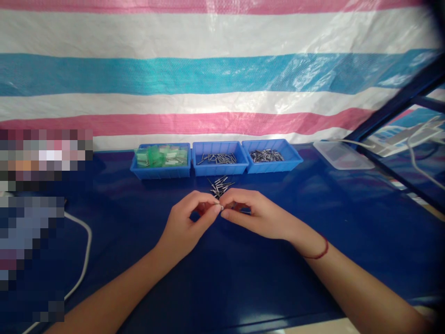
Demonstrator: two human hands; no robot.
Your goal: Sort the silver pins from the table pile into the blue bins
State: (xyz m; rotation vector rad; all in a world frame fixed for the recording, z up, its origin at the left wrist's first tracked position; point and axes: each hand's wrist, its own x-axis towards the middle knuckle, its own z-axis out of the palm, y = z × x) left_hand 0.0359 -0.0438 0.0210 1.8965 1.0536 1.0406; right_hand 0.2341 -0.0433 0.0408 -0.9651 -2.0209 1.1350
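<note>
The step in hand looks like fine fingertip work on one small pale piece (pixel 221 208), set where both hands meet, just in front of loose rivet-like metal pins (pixel 219 186) on the blue tabletop (pixel 208 278). The left hand (pixel 182 215) pinches it between thumb and finger; the right hand (pixel 264 211) curls up against it — whether it grips anything, I cannot tell. Behind stand three blue bins (pixel 220 171). The next move probably calls for a steady left pinch and small, careful right-hand adjustments.
</note>
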